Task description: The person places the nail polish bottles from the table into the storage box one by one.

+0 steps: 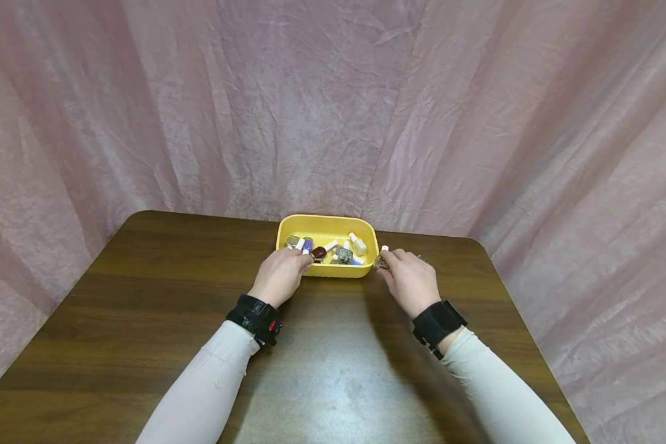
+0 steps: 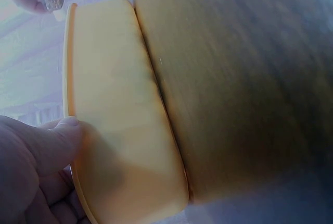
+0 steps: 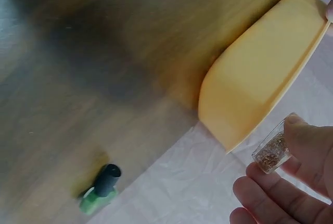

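Note:
My left hand (image 1: 280, 275) grips the near left rim of a yellow plastic tub (image 1: 340, 271), its thumb flat on the outer wall in the left wrist view and its fingers over the inside. In the tub lie several nail polish bottles, among them a dark red one (image 1: 319, 252), a purple one (image 1: 308, 244) and a pale yellow one (image 1: 359, 246). Just off the tub's right end, my right hand (image 1: 412, 280) pinches a clear bottle of glitter nail polish (image 3: 272, 152) with a white cap (image 1: 385, 248) between thumb and fingers.
A green nail polish bottle (image 3: 99, 191) with a black cap stands on the wooden table (image 1: 333, 370) to the right of the tub, mostly behind my right hand in the head view. A pink curtain (image 1: 322, 111) hangs behind the table's far edge.

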{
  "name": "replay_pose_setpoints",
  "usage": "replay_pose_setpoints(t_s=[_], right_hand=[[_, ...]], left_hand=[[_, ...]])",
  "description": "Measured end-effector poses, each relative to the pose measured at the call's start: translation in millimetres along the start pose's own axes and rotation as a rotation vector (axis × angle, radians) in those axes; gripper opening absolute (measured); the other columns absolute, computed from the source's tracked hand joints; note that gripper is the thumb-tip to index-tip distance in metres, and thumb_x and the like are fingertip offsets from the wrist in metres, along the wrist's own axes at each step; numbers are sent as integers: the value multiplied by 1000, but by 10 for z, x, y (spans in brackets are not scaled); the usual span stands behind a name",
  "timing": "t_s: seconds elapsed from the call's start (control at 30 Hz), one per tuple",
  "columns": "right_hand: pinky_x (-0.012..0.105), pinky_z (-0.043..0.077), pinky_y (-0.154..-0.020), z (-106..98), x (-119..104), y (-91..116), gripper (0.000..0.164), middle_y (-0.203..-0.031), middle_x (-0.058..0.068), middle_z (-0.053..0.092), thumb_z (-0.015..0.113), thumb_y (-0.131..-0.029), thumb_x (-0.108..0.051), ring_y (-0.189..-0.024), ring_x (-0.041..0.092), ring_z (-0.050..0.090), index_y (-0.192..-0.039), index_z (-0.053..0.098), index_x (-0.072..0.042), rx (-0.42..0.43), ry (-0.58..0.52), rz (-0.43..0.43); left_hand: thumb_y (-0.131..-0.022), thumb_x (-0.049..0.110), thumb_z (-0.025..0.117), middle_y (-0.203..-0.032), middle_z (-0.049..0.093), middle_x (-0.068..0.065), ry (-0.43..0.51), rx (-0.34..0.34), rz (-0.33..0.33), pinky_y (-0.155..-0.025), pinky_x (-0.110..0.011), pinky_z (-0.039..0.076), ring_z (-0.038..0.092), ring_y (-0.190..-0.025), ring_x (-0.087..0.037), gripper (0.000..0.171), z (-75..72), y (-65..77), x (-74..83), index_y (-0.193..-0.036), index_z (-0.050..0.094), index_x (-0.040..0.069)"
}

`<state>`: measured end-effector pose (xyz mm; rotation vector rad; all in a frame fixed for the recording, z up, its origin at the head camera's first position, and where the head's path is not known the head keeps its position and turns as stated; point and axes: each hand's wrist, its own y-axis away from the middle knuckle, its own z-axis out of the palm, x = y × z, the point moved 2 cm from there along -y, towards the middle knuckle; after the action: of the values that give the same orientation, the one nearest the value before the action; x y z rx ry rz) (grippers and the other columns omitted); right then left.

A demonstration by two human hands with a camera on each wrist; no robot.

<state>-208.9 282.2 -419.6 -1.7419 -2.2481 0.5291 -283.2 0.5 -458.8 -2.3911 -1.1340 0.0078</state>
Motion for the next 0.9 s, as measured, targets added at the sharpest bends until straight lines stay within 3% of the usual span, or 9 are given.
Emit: replay_pose_setpoints(t_s=[0.6, 0.9], right_hand=[[49, 61, -71, 109, -124, -293, 29, -105, 9, 76, 85, -100, -24, -96, 32, 73, -124, 77, -9, -62, 2, -36], [50, 59, -68, 177, -136, -427, 17, -100, 7, 74, 83, -101, -25, -92, 32, 71, -111, 75, -13, -96, 21, -28]], left_hand=[[-103, 15, 80, -88, 74, -6, -4, -15, -7, -78, -46, 57, 71, -85, -30, 6, 0, 2, 6, -98, 82, 12], [-101, 15, 82, -87, 74, -5, -12, -4, 0, -77, -46, 57, 70, -84, -30, 5, -2, -10, -8, -98, 81, 12]])
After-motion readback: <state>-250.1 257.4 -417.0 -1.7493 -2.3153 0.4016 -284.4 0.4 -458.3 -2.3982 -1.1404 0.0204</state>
